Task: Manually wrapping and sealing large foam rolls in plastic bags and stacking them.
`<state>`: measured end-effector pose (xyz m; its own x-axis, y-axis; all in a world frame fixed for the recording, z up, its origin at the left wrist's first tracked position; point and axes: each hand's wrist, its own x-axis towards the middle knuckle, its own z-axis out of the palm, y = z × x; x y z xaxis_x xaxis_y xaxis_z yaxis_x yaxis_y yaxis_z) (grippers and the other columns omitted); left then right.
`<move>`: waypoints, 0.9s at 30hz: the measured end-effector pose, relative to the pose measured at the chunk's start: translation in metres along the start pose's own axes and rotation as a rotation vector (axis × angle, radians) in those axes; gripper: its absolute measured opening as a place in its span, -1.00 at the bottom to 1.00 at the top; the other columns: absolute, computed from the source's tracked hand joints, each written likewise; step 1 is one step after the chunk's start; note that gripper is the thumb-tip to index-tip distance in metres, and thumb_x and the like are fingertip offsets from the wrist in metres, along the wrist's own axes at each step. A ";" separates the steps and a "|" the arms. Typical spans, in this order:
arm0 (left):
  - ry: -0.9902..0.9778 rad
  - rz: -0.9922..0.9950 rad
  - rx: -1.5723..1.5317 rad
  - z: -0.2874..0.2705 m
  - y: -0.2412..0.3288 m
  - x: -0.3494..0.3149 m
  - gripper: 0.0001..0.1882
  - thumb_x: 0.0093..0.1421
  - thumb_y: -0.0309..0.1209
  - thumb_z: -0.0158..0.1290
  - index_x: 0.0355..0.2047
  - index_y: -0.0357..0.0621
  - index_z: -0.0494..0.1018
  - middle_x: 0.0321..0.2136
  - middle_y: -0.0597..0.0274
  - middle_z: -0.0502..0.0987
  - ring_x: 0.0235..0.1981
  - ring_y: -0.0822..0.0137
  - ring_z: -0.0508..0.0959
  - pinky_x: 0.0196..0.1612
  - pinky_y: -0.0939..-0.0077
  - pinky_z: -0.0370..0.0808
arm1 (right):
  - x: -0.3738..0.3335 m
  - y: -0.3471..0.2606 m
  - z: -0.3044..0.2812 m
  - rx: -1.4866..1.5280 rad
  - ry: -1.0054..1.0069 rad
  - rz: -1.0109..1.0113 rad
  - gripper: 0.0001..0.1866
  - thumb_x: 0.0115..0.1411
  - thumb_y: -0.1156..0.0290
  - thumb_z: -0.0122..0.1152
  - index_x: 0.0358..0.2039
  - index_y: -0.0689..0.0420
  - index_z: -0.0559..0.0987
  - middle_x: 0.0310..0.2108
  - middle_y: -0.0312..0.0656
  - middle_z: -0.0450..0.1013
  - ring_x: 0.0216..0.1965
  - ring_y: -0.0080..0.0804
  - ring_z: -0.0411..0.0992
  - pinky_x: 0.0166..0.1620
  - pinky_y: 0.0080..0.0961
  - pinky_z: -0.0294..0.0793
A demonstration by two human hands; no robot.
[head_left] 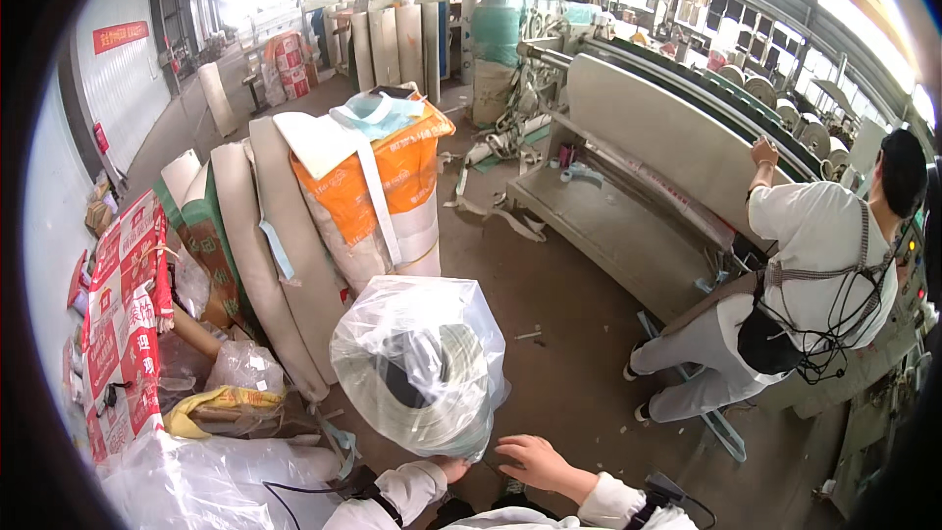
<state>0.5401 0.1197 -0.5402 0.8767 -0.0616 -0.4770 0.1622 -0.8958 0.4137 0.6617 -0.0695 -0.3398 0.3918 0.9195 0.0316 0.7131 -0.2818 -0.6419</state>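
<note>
A large roll of pale sheet material [446,358] stands in front of me, end toward me, with a dark hollow core in its middle. Clear plastic film [476,299] wraps loosely over it. At the roll's near lower edge my left hand [451,469] touches the film; its fingers are hidden behind the plastic. Just right of that edge is my right hand [540,463], palm down with fingers stretched out, holding nothing I can see.
Tall rolls [270,245] lean at the left, beside an orange-and-white wrapped bundle [378,186]. Clear plastic sheeting [196,486] lies at the near left. At right a person [824,245] stands by a long rolling machine [628,216]. Fabric scraps [500,216] litter the floor.
</note>
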 end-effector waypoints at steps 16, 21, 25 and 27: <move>-0.673 0.893 -1.757 -0.294 0.251 -0.133 -0.55 0.26 -0.11 -0.33 -0.52 -0.21 0.36 -0.60 0.16 0.41 -0.47 0.24 0.46 -0.09 0.15 0.31 | -0.028 -0.029 0.055 0.718 -0.338 0.404 -0.64 0.15 0.25 0.00 -0.10 0.17 0.43 -0.19 -0.17 0.42 -0.11 -0.44 0.33 -0.02 -0.53 0.25; -0.599 1.050 -1.779 -0.292 0.198 -0.189 -0.57 0.25 -0.13 -0.29 -0.55 -0.21 0.34 -0.60 0.20 0.39 -0.46 0.26 0.44 -0.13 0.25 0.29 | -0.023 -0.035 0.070 0.686 -0.462 0.283 -0.64 0.14 0.24 -0.01 -0.10 0.17 0.43 -0.19 -0.16 0.41 -0.11 -0.40 0.34 -0.03 -0.49 0.28; -0.344 0.946 -1.585 -0.271 0.187 -0.197 -0.66 0.26 -0.30 -0.31 -0.60 -0.18 0.26 -0.65 0.26 0.31 -0.59 0.36 0.32 -0.25 0.27 0.29 | -0.041 -0.025 0.067 0.624 -0.434 0.277 -0.64 0.14 0.24 -0.02 -0.10 0.16 0.43 -0.18 -0.15 0.41 -0.11 -0.37 0.34 -0.05 -0.47 0.29; -0.313 0.844 -1.446 -0.260 0.193 -0.184 -0.70 0.26 -0.41 -0.31 -0.62 -0.16 0.22 -0.66 0.34 0.24 -0.55 0.40 0.26 -0.26 0.39 0.30 | -0.064 -0.008 0.069 0.571 -0.364 0.328 -0.64 0.14 0.24 -0.02 -0.11 0.15 0.42 -0.18 -0.15 0.41 -0.11 -0.35 0.34 -0.05 -0.45 0.30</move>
<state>0.5277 0.0726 -0.1706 0.8410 -0.5108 0.1784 0.1362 0.5190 0.8439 0.5904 -0.1074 -0.3899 0.2445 0.8733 -0.4214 0.1418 -0.4621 -0.8754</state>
